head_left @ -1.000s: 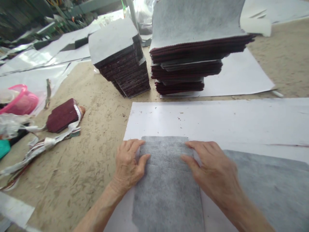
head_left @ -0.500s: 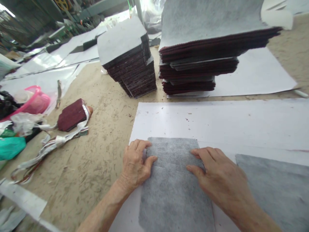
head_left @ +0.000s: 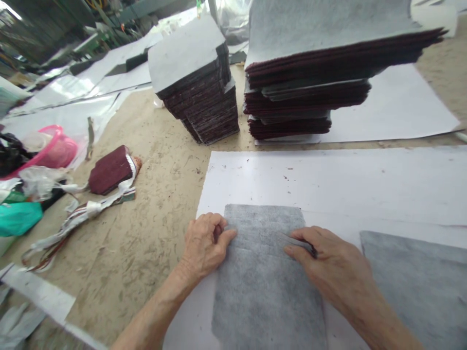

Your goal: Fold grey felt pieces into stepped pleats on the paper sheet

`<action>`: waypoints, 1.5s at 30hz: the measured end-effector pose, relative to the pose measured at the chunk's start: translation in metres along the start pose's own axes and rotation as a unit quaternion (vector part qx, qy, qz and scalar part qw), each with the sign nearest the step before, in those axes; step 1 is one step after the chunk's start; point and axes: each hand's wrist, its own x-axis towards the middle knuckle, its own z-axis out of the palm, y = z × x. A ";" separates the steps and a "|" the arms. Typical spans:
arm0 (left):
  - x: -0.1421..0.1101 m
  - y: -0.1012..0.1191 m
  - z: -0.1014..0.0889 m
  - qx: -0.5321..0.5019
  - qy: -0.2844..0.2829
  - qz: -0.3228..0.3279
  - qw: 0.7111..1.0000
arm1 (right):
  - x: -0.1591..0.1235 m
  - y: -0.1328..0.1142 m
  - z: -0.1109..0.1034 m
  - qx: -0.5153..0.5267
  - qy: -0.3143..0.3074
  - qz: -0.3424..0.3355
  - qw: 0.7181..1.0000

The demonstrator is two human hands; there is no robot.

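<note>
A small stack of grey felt-backed pieces (head_left: 264,272) lies on a white sheet (head_left: 328,184) in front of me. My left hand (head_left: 204,245) grips its left edge, fingers curled under and thumb pressed on top. My right hand (head_left: 328,265) pinches the top piece at the right edge, lifting that edge slightly. A larger grey sheet (head_left: 419,282) lies flat to the right.
Two tall stacks of maroon, grey-backed pieces stand behind: a narrower stack (head_left: 199,82) and a wider stack (head_left: 321,73). At left lie a maroon pad with white straps (head_left: 111,170), a pink basket (head_left: 51,148), plastic bags and a teal bag (head_left: 18,216).
Both hands have gone from lying flat on the grey stack to gripping its edges; the right hand's pinch has raised the top piece's edge. The camera shifted a little left.
</note>
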 end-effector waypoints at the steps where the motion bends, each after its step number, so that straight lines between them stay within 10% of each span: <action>1: -0.001 0.000 0.000 -0.009 -0.001 -0.015 1.000 | 0.001 0.000 -0.001 0.010 -0.014 0.009 1.000; 22: -0.001 -0.007 0.004 -0.043 0.030 0.040 0.998 | 0.013 -0.017 -0.010 -0.015 -0.077 0.112 0.991; 32: -0.022 -0.009 0.009 -0.003 0.164 0.110 0.980 | -0.006 -0.017 -0.010 -0.149 0.182 -0.118 0.965; 36: -0.033 -0.008 0.004 0.059 0.090 0.187 0.976 | -0.012 -0.014 -0.018 -0.085 0.099 -0.180 0.975; 45: -0.021 0.001 -0.001 0.070 -0.032 0.059 0.995 | -0.007 -0.011 -0.013 -0.116 -0.011 -0.077 0.990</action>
